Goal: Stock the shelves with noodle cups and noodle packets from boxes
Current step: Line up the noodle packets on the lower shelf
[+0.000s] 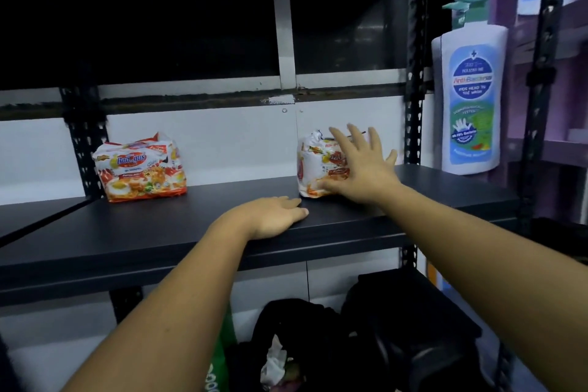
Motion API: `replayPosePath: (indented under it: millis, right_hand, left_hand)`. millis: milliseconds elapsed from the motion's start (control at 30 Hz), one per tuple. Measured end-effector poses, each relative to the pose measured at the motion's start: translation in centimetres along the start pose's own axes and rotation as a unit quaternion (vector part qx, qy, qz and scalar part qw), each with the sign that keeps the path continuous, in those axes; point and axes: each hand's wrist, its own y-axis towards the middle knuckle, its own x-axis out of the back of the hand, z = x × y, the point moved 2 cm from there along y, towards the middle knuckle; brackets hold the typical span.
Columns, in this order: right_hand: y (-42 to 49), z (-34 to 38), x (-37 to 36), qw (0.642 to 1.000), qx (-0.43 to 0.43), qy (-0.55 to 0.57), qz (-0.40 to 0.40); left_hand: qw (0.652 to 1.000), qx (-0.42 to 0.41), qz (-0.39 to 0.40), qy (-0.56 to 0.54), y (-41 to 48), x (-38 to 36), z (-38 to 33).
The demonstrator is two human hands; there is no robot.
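Right hand (359, 169) spread over noodle packet (313, 165), seemingly touching.

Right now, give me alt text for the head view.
The right hand, fingers spread, touches a noodle pack on the dark shelf; the left hand rests flat on the shelf. A second pack stands further left.

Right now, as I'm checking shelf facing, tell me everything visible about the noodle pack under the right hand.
The noodle pack is a crinkly white plastic multipack with orange-red print, its top end gathered. It stands upright on the dark shelf, right of centre, well apart from the other pack. The right hand, fingers straight and spread, rests against its front and hides its right half.
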Motion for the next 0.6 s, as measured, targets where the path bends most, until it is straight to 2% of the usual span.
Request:
replayPosePath:
  millis: [100,467,600]
  right_hand:
    - [0.4,0.0,-2.1,0.998,-0.02,0.047,0.026]
    - [-1.0,-0.3,-0.2,0.994,0.054,0.004,-0.099]
    - [-1.9,-2.5,0.6,0.993,0.038,0.008,-0.114]
  left_hand:
    - [1.0,0.004,-0.014,-0.019,0.3,0.0,0.7]
    - [0.999,0.011,-0.033,-0.027,-1.0,0.2,0.0]
    - [0.998,0.013,-0.042,-0.043,-1.2,0.3,0.0]
